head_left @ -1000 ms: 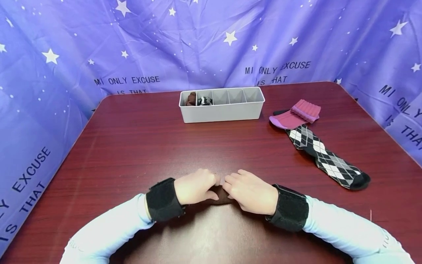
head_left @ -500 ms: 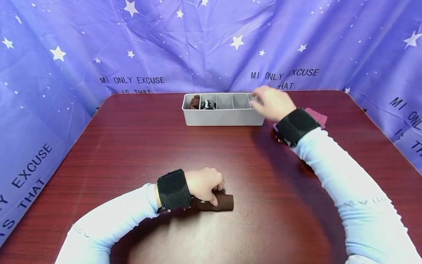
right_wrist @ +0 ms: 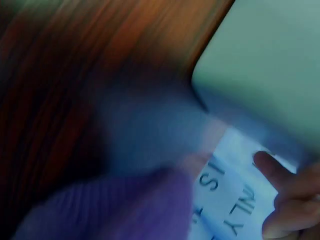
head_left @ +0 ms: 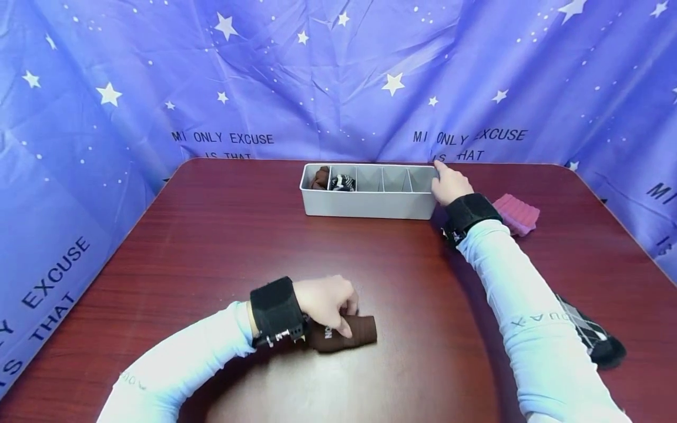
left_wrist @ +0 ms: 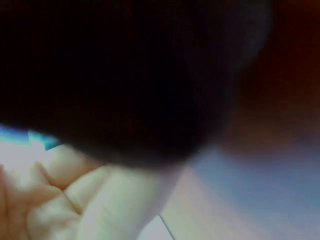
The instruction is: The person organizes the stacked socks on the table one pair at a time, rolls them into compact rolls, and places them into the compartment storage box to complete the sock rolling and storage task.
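Note:
In the head view, my left hand (head_left: 328,299) pinches a rolled brown sock (head_left: 365,331) flat on the table near the front middle, lettering showing beside the thumb. My right hand (head_left: 453,183) reaches to the back and holds the right end of a grey divided box (head_left: 368,205), one finger stretched along the back corner. The right wrist view shows the box's pale wall (right_wrist: 270,60) with the right hand's fingers (right_wrist: 295,195) beside it. A dark blur fills most of the left wrist view, above part of the left hand (left_wrist: 100,200).
The box's leftmost compartment contains a brown sock (head_left: 319,178); its neighbour contains a black-and-white sock (head_left: 343,183). A pink ribbed sock (head_left: 516,214) lies right of the box. An argyle sock (head_left: 603,346) is partly hidden by the right forearm. A starry curtain (head_left: 338,76) hangs behind the table.
My right hand has left the brown sock and travelled back and right to the box's end. My left hand stays on the sock, which now shows more. The head view has shifted slightly.

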`<state>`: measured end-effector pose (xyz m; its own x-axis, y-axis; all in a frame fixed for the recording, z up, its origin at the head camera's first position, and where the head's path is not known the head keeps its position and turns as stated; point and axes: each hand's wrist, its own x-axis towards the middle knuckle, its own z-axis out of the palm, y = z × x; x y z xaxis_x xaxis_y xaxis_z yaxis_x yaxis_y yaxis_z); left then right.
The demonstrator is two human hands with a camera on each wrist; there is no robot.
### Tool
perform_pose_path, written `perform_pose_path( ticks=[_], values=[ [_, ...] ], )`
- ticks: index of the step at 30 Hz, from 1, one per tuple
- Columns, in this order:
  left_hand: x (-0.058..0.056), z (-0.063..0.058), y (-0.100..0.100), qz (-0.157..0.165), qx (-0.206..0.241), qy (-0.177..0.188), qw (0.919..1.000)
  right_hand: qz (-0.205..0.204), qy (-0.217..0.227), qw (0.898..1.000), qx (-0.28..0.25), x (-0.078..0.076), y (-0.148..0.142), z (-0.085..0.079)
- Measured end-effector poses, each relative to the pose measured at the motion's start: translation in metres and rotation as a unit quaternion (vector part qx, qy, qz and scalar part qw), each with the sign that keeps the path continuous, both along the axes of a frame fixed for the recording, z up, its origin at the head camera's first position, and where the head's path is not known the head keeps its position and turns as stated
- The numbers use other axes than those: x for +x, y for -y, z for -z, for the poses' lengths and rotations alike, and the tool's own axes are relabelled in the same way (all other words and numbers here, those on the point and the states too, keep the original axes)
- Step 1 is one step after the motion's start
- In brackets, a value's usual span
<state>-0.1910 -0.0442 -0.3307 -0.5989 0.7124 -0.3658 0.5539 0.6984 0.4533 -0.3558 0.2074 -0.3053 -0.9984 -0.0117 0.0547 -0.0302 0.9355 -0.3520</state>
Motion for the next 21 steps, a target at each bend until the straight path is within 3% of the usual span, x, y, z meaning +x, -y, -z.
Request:
perform_pose_path(
  ticks=[3, 5, 7, 9, 11, 13, 15, 17, 19, 21],
  values=[
    [-0.022, 0.0, 0.005, -0.069, 0.041, 0.055, 0.9953, -0.009, 0.002, 1.0, -0.002, -0.003, 0.0, 0.003],
    [-0.04, -0.007, 0.005, -0.118, 0.074, 0.065, 0.988, -0.01, 0.002, 1.0, 0.004, -0.005, 0.001, 0.003],
    [-0.061, -0.023, 0.003, -0.164, 0.117, 0.045, 0.9785, -0.005, 0.002, 1.0, 0.009, -0.006, 0.003, 0.0],
    [-0.083, -0.043, -0.002, -0.21, 0.161, -0.004, 0.9645, -0.001, 0.003, 1.0, 0.015, -0.006, 0.003, -0.004],
    [-0.104, -0.062, -0.008, -0.256, 0.209, -0.061, 0.9419, 0.003, 0.007, 1.0, 0.015, -0.005, 0.004, -0.007],
    [-0.123, -0.076, -0.014, -0.31, 0.248, -0.115, 0.9105, 0.006, 0.011, 1.0, 0.016, -0.004, 0.005, -0.007],
    [-0.139, -0.084, -0.022, -0.359, 0.269, -0.166, 0.878, 0.009, 0.013, 1.0, 0.018, -0.004, 0.006, -0.006],
    [-0.15, -0.086, -0.03, -0.398, 0.271, -0.202, 0.8529, 0.013, 0.016, 1.0, 0.023, -0.003, 0.007, -0.004],
    [-0.157, -0.084, -0.038, -0.423, 0.262, -0.219, 0.8393, 0.015, 0.02, 0.999, 0.028, -0.001, 0.008, -0.003],
    [-0.161, -0.081, -0.044, -0.437, 0.249, -0.226, 0.834, 0.019, 0.024, 0.999, 0.033, 0.0, 0.009, -0.003]
  ],
)
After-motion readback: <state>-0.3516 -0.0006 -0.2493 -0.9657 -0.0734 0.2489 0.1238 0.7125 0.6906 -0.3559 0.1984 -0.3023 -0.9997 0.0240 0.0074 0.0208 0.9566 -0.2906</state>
